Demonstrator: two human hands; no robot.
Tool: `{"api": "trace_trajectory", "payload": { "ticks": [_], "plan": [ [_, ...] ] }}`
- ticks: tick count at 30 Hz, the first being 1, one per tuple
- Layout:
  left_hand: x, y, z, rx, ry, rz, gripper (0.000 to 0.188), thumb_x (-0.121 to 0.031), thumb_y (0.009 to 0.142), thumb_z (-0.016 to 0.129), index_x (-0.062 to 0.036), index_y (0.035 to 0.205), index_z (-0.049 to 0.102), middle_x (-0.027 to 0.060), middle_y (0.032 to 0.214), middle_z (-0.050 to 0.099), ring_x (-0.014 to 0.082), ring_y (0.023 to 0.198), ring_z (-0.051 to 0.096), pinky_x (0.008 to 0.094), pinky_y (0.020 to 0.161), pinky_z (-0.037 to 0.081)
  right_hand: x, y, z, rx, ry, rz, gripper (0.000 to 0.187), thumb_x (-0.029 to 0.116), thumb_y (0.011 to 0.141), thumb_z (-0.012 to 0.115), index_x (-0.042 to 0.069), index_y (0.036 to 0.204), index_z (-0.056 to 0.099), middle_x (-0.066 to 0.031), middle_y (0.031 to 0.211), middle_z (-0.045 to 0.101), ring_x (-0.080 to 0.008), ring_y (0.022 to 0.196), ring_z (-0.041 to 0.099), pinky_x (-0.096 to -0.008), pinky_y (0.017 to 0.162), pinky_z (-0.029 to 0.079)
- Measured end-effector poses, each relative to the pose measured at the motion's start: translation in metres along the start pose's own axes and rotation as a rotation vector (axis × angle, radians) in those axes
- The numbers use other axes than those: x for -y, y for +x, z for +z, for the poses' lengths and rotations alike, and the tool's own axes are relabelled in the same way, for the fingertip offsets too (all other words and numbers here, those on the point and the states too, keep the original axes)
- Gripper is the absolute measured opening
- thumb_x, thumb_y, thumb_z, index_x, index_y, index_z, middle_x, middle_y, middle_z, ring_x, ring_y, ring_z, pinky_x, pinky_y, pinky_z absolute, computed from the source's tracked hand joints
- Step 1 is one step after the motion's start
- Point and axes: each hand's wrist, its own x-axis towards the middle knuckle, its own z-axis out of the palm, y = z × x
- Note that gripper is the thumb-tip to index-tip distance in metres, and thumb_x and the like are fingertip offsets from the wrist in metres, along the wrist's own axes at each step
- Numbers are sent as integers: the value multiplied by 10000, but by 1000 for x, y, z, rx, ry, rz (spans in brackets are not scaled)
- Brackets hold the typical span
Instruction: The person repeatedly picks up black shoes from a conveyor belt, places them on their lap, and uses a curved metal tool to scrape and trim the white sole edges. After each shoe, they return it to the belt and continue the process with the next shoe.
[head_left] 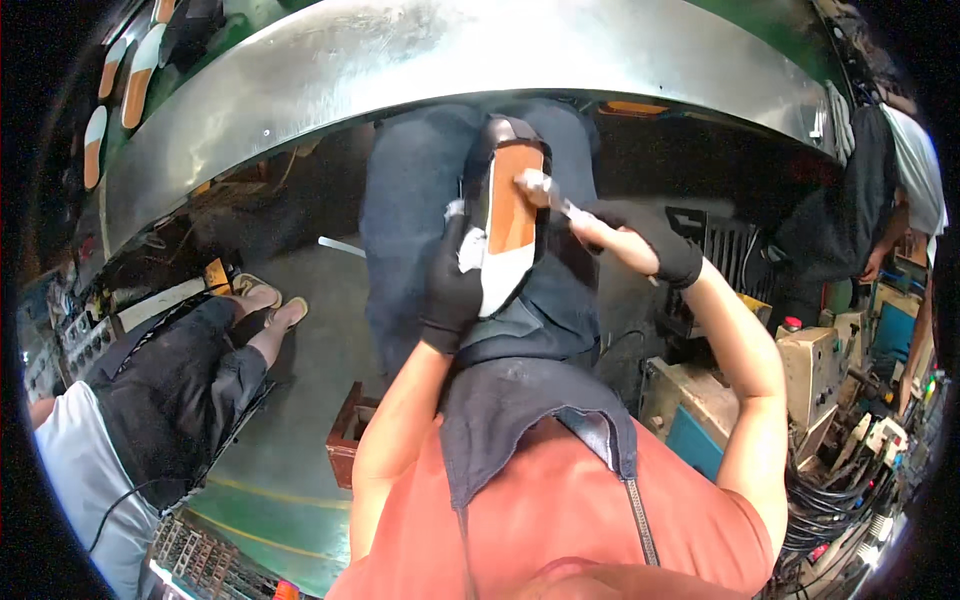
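Note:
Above my lap lies a dark shoe [513, 130] turned bottom up, its toe away from me. Its underside [515, 205] is brown at the front and white toward the heel. My left hand [448, 290], in a black fingerless glove, grips the shoe along its left side, where a white scrap [472, 249] shows by the fingers. My right hand [650, 240], gloved the same way, is closed around the pale handle of a tool that looks like a brush [540, 186]. Its blurred white head is over the right edge of the brown area; whether it touches is hard to tell.
A curved metal ledge [420, 60] runs across the far side, with several brown-and-white soles [142, 75] beyond it at left. Machine boxes and cables [815, 365] stand at right. A brown stool [350, 435] and a seated person [170, 400] are at left; another person is far right.

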Motion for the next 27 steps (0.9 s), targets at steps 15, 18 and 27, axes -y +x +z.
{"api": "trace_trajectory", "payload": {
  "ticks": [15, 18, 27],
  "plan": [
    [-32, 49, 39, -43, 897, 360, 613, -245, 926, 507, 110, 1367, 271, 341, 1370, 343, 489, 1295, 328, 505, 1102, 263, -14, -13, -30, 427, 363, 308, 416, 404, 1008, 420, 36, 973, 612, -48, 747, 659, -136, 698, 669, -277, 605, 528],
    [-18, 51, 37, -112, 1046, 481, 648, -257, 904, 533, 141, 1343, 273, 366, 1352, 349, 482, 1294, 341, 492, 1096, 286, 11, -9, -59, 266, -586, -94, 449, 414, 982, 462, 9, 879, 626, -137, 697, 628, -246, 569, 611, -358, 566, 465],
    [1, 23, 4, 68, 952, 538, 916, -309, 760, 732, 71, 1422, 226, 337, 1443, 244, 491, 1340, 265, 466, 1113, 258, 18, -10, 22, -86, -459, -472, 386, 398, 944, 515, 38, 943, 654, -248, 815, 619, -387, 740, 631, -441, 656, 497]
  ]
}}
